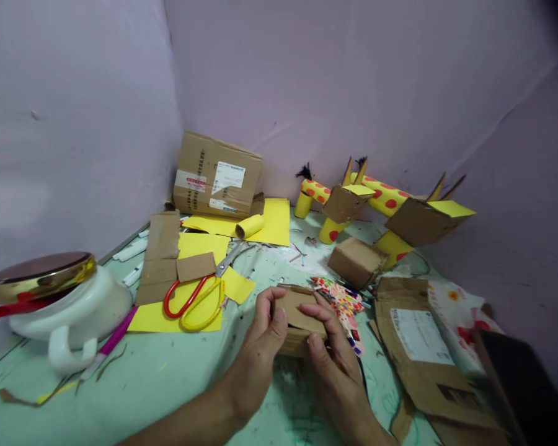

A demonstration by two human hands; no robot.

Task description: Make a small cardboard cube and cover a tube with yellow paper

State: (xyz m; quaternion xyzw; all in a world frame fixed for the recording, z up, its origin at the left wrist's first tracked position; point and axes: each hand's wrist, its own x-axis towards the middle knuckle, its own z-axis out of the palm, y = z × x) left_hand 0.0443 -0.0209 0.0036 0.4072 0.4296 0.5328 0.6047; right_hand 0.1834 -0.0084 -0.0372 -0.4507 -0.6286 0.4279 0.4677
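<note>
Between my two hands sits a small cardboard box [302,313], held just above or on the table; which of these I cannot tell. My left hand [264,337] grips its left side, thumb along the near edge and fingers behind. On the right side, my right hand [332,347] curls round it with fingers on the top flap. Another small cardboard box [356,262] lies beyond, to the right. A pink patterned pouch [341,303] is partly hidden behind my right hand. Scissors with red and yellow handles [195,301] rest on yellow paper [144,319] to the left.
Two yellow, red-spotted cardboard animals [385,192] stand at the back right. A large carton [216,176] leans on the wall. At left are a white mug [74,310] and a purple marker [116,334]. Flattened cardboard [413,371] and a dark device [521,378] lie right.
</note>
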